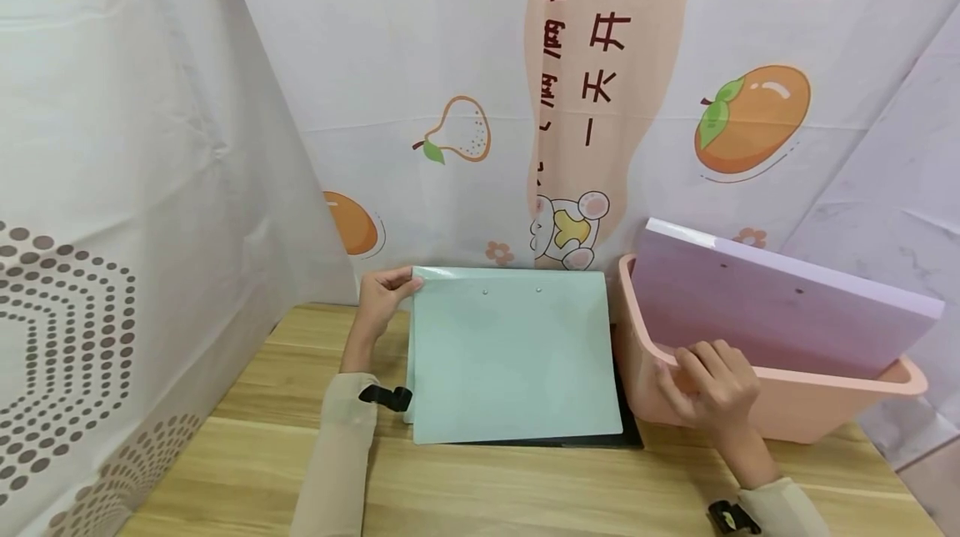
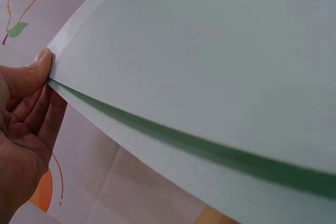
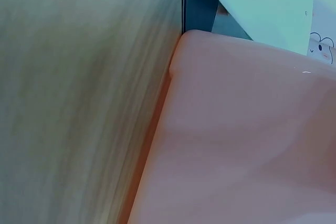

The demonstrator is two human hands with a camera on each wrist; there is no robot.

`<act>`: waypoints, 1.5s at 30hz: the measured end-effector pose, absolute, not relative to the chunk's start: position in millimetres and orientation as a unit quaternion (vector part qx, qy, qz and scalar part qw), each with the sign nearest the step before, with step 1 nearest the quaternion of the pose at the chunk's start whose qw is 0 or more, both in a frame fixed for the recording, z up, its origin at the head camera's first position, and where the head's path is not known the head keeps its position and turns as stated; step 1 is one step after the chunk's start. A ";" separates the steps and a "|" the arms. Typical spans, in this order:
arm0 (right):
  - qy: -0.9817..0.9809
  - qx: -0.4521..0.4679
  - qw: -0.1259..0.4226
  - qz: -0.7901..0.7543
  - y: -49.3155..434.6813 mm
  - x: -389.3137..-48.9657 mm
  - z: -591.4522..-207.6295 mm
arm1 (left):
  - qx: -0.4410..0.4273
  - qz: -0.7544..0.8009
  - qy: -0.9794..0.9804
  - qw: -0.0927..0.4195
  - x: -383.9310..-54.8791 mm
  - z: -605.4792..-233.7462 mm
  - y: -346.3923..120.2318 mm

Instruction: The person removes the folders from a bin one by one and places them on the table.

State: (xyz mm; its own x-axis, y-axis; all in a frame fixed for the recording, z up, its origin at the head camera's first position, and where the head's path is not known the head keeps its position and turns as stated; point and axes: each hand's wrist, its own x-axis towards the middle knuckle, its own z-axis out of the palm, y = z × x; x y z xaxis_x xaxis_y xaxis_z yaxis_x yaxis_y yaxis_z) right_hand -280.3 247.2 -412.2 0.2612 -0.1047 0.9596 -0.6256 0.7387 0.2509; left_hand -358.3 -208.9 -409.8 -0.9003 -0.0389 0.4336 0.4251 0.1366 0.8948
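Observation:
My left hand (image 1: 384,297) pinches the upper left corner of a mint-green file folder (image 1: 517,362), thumb on the near face and fingers behind. Two small rivets show near the folder's top edge. In the left wrist view the folder's two covers (image 2: 199,66) part slightly along the side, with a dark green gap between them. My right hand (image 1: 712,383) grips the near rim of a pink plastic bin (image 1: 795,408), fingers bent over the edge. The right wrist view shows the bin's side wall (image 3: 236,114) but not the hand.
A purple folder (image 1: 757,303) leans inside the bin, rising above its rim. Something flat and black (image 1: 626,424) lies on the wooden table (image 1: 480,495) under the green folder. A fruit-printed cloth (image 1: 435,37) hangs right behind the table.

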 end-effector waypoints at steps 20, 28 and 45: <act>-0.583 0.315 0.727 0.179 247.7 -281.6 -413.2 | -0.109 -0.627 -0.746 0.196 -362.3 -422.4 -209.4; -0.584 0.313 0.726 0.181 247.6 -280.9 -412.6 | -0.107 -0.630 -0.748 0.178 -359.3 -417.6 -200.8; -0.581 0.310 0.730 0.181 249.3 -283.5 -415.6 | -0.118 -0.609 -0.761 0.188 -370.8 -435.4 -195.1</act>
State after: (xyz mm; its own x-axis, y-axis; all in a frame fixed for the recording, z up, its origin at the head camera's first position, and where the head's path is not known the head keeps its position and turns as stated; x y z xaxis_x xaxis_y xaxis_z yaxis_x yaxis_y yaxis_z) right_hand -283.5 249.3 -415.6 0.2587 -0.0967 0.9611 -0.6244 0.7424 0.2428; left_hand -370.8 -195.1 -435.4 -0.9015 -0.0501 0.4300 0.4086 0.2297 0.8834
